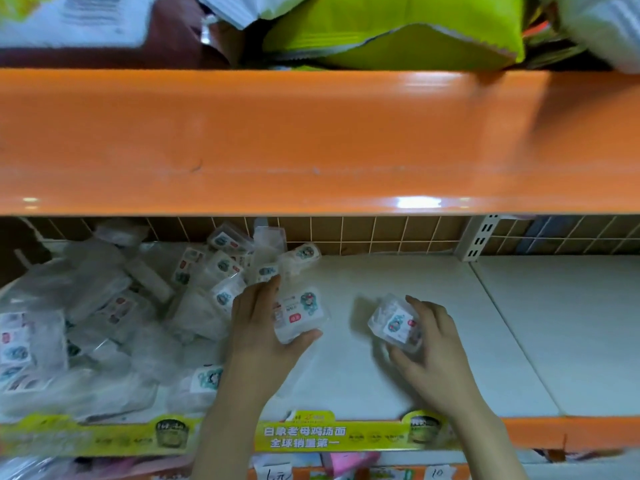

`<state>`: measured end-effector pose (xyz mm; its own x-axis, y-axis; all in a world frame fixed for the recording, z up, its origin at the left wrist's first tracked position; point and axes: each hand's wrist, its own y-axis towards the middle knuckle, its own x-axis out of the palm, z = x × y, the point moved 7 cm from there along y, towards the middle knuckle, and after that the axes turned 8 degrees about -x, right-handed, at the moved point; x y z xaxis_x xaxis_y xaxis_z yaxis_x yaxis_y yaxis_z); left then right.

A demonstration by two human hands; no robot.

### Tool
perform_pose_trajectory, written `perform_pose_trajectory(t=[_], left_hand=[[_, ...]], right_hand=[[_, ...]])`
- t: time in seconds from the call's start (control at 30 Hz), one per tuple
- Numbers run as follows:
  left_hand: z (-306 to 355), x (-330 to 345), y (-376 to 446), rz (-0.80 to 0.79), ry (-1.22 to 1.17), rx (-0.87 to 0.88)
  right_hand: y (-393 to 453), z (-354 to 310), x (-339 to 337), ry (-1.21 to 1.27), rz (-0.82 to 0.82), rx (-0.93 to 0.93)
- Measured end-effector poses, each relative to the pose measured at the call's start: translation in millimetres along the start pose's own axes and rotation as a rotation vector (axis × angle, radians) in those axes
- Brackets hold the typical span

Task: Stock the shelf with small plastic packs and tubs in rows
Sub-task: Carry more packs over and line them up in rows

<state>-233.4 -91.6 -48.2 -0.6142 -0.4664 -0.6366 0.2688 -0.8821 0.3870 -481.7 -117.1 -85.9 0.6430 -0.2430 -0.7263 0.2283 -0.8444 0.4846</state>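
Note:
My left hand [258, 327] grips a clear plastic pack with a cartoon label [300, 311] at the right edge of a loose heap of similar packs [114, 306] on the white shelf [381, 282]. My right hand [427, 344] holds a second small clear tub with a label [396, 322] just above the bare shelf surface, to the right of the first. Both packs are apart from each other. Several labelled packs lean against the shelf's back at the heap's top [242, 251].
An orange shelf beam [311, 140] runs overhead with snack bags [398, 32] on top. A brown tiled back wall [381, 233] closes the rear. The white shelf board continues right past a seam [512, 337]. A yellow price strip [346, 434] lines the front edge.

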Motion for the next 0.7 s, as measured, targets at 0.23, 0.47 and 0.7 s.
perform_pose_trajectory(t=[0.23,0.47,0.7], left_hand=[[38.2,24.8,0.0,0.054,0.077,0.081],[108.0,103.6,-19.1,-0.017,0.050,-0.072],[239.5,195.6,-73.5,-0.108,-0.106,0.071]], right_hand=[[4.7,33.8,-26.1,0.010,-0.011,-0.031],[-8.9,111.9,-97.7,-0.041,-0.042,-0.073],[-54.4,213.1,-192.8,-0.094,-0.006,0.024]])
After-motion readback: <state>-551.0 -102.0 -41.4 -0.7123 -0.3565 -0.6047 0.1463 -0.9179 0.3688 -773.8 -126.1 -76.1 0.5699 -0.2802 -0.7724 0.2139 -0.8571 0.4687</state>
